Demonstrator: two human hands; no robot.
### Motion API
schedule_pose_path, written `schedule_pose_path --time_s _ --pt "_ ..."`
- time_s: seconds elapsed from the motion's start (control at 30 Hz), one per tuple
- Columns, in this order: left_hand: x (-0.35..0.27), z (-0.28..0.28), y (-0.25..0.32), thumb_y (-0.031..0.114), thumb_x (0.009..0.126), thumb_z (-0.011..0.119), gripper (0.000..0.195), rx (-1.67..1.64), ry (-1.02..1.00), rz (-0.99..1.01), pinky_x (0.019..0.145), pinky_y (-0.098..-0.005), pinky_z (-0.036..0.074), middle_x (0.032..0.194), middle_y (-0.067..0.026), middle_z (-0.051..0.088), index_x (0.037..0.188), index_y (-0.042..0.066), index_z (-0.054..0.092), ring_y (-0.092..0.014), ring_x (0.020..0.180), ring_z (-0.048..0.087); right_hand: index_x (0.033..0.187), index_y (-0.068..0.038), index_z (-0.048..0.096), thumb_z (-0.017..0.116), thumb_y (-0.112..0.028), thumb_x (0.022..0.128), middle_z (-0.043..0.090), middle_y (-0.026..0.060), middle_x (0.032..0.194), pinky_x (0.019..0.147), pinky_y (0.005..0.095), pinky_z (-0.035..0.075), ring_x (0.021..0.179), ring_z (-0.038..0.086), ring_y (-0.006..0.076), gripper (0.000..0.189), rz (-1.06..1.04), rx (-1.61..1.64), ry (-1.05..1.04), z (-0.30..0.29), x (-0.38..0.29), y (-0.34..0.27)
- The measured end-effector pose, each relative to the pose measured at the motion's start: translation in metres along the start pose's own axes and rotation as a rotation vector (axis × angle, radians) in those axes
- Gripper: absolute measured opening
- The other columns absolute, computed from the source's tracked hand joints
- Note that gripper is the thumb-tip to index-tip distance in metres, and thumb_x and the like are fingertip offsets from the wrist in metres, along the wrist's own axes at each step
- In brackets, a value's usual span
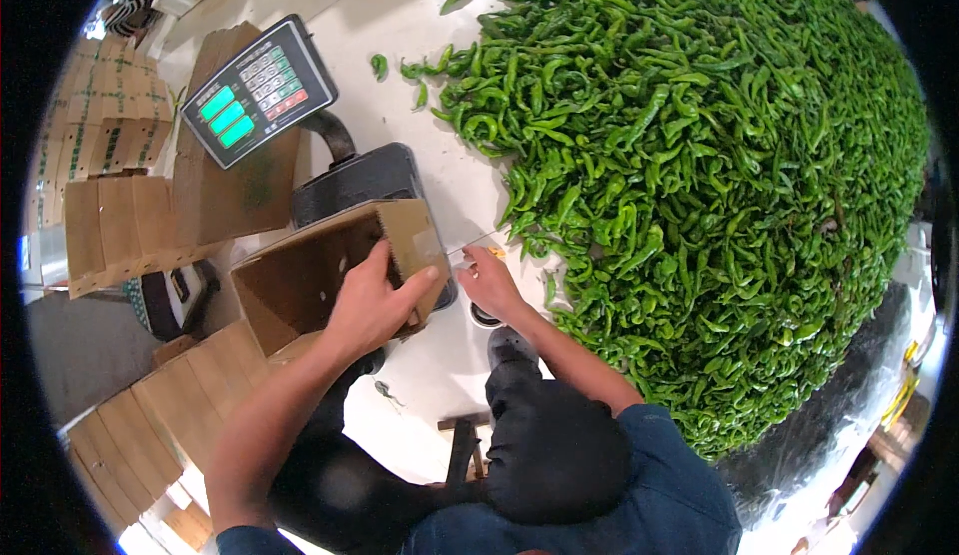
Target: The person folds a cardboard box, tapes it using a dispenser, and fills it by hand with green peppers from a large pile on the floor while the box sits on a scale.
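Observation:
An open cardboard box (300, 285) stands on the platform of a black digital scale (356, 180). Over its right wall lies my left hand (382, 296), fingers inside the rim and thumb on the outer side, gripping the wall. My right hand (487, 281) is just right of the box, low over the pale floor, its fingers curled near a small orange-yellow thing; whether it holds that is unclear. Close by on the right spreads a large heap of green chili peppers (674, 180). The scale's display head (258, 90), with lit green screens, stands at the upper left.
Stacked cardboard boxes (112, 113) fill the left side, with more boxes (187, 398) at the lower left. A round dark-rimmed object (485, 318) sits below my right hand. Loose peppers (379, 67) lie on the floor. Part of another person's shoe (183, 296) shows at the left.

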State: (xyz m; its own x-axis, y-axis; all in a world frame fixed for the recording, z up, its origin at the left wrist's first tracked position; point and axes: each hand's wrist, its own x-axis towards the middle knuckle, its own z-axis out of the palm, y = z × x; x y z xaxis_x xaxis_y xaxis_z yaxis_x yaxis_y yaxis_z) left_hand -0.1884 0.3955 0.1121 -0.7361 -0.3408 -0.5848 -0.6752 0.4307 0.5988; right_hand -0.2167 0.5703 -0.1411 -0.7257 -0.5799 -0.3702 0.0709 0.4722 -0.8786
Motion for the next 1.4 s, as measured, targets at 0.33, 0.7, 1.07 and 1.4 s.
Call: schedule_pose_path --time_s 0.33,0.7,1.07,1.4 --pt "-0.052 0.017 0.045 0.009 0.087 0.073 0.017 0.032 -0.038 0.661 0.066 -0.038 0.053 0.082 -0.0143 0.068 0.1 0.0 0.068 -0.029 0.074 0.067 0.147 0.003 0.044 0.071 -0.011 0.09 0.063 0.0198 0.128 0.084 0.032 0.059 0.102 0.067 0.021 0.064 0.048 -0.031 0.722 -0.196 -0.002 -0.04" --pt "-0.015 0.238 -0.033 0.026 0.1 0.064 0.038 -0.673 -0.532 -0.016 0.081 -0.0301 0.055 0.103 -0.0099 0.07 0.126 0.0 0.064 -0.017 0.09 0.066 0.105 -0.001 0.069 0.068 -0.028 0.093 0.073 0.0193 0.088 0.075 0.0416 0.057 0.081 0.072 0.0356 0.029 -0.143 -0.325 0.439 -0.185 0.107 -0.056" --pt "-0.008 0.213 -0.096 0.023 0.099 0.065 0.027 -0.534 -0.457 -0.138 0.083 -0.0286 0.051 0.097 -0.006 0.07 0.115 0.001 0.068 -0.012 0.091 0.063 0.097 0.0 0.071 0.065 -0.042 0.092 0.076 0.0202 0.094 0.08 0.0459 0.058 0.089 0.074 0.0384 0.042 0.306 -0.732 0.5 -0.159 0.234 -0.045" --pt "0.002 0.199 -0.071 0.023 0.099 0.064 0.027 -0.529 -0.5 0.011 0.078 -0.0285 0.049 0.095 -0.0044 0.068 0.113 -0.001 0.067 -0.011 0.088 0.061 0.105 0.005 0.067 0.067 -0.023 0.094 0.061 0.0012 0.071 0.057 0.0269 0.043 0.063 0.052 0.0082 0.03 0.114 0.109 0.452 -0.182 0.052 -0.045"
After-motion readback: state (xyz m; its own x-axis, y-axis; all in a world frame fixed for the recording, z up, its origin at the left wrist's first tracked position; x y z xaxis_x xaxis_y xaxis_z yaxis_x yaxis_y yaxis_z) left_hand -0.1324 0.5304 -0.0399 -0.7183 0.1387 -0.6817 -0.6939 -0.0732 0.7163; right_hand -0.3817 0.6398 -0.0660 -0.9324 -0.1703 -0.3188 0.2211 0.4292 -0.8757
